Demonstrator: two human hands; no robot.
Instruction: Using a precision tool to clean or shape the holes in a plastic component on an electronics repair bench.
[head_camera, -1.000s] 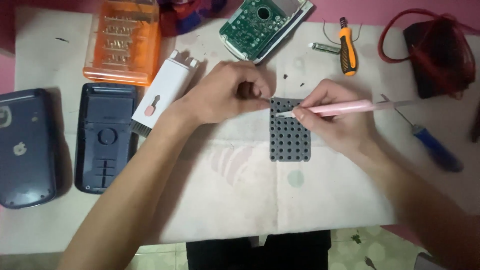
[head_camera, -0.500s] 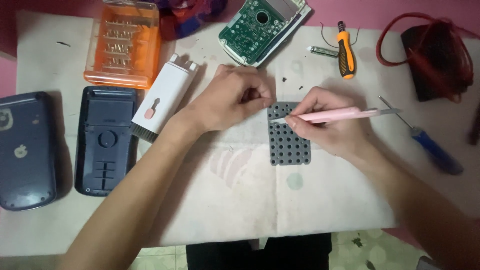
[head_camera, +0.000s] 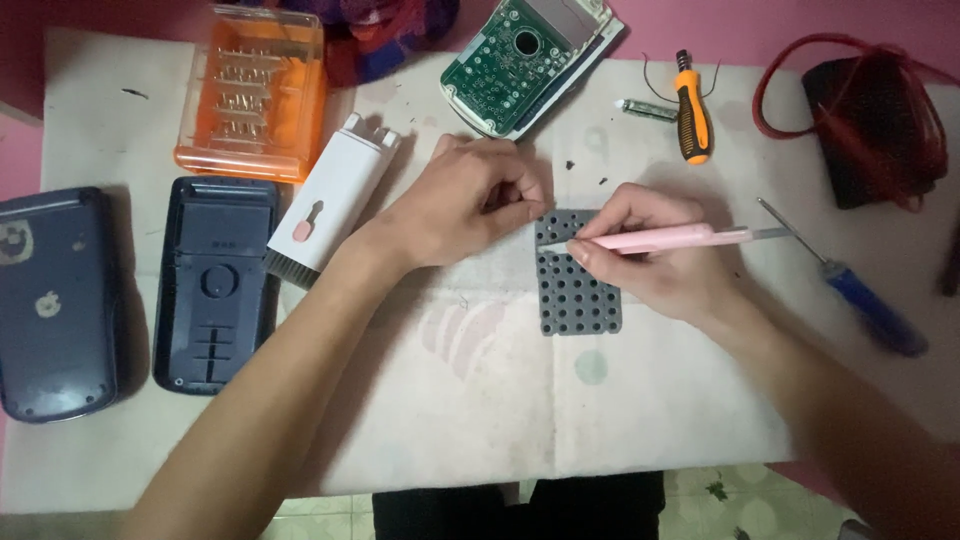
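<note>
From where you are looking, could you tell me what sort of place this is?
Probably a small home electronics repair bench: a bare green circuit board, an orange case of screwdriver bits, and the right hand working a pink tool over a grey keypad mat, on a cloth-covered table.

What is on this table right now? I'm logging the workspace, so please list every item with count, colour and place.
keypad mat: 1, grey, centre, under both hands
pink tool: 1, pink, in right hand
cloth: 1, white, covering table
bit case: 1, orange, top left
white tool kit: 1, white, beside bit case
dark covers: 2, navy, left
circuit board: 1, green, top centre
orange screwdriver: 1, top right
blue screwdriver: 1, right
black pouch: 1, red cord, far right
left hand: touching the mat's top edge
right hand: gripping pink tool
</note>
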